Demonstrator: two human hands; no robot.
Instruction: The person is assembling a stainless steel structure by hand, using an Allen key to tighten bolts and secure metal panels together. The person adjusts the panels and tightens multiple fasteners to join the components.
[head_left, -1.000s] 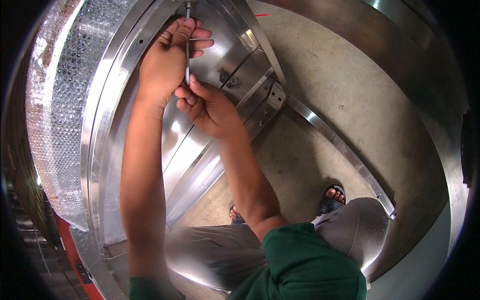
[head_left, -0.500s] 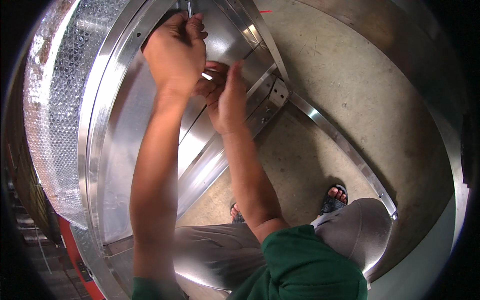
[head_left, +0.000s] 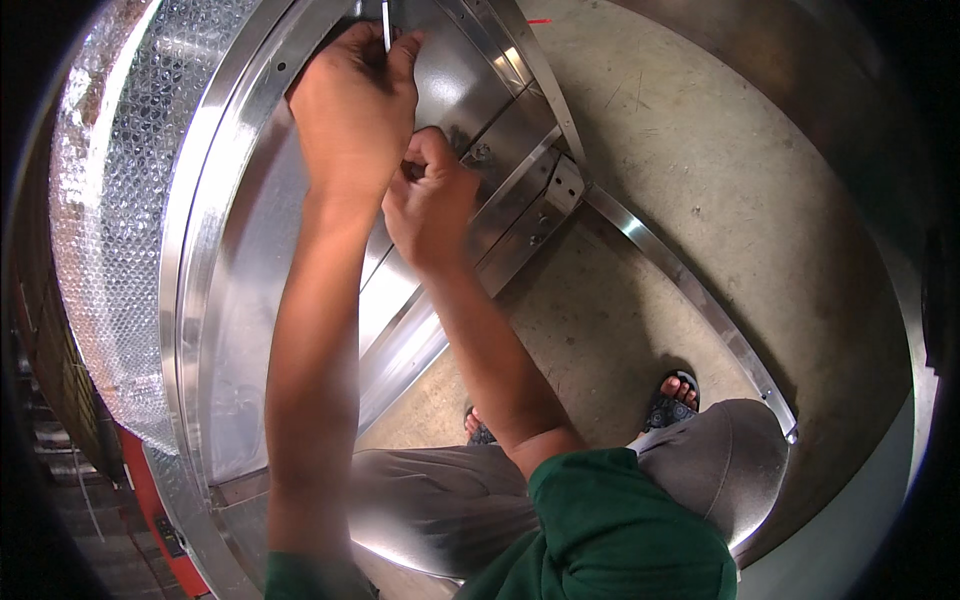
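My left hand is closed near the top of the view, inside a shiny metal frame. A thin, bright metal rod sticks up between its thumb and fingers; its lower part is hidden by the hand. Just below and to the right, my right hand is curled, fingers bent in toward the left wrist; whatever it holds is hidden. Both hands are over a smooth sheet-metal panel bordered by a curved-looking metal rail. A small bolt-like fitting shows on the metalwork right of my right hand.
Bubble wrap covers the unit's left side, with a red part below. From the frame's right corner, a long metal bar runs over the concrete floor toward my knee. My sandalled feet are beneath.
My right hand has gone from spread fingers with a small white piece showing to a curled grip. That piece is now out of sight. The rod at my left hand shows slightly more.
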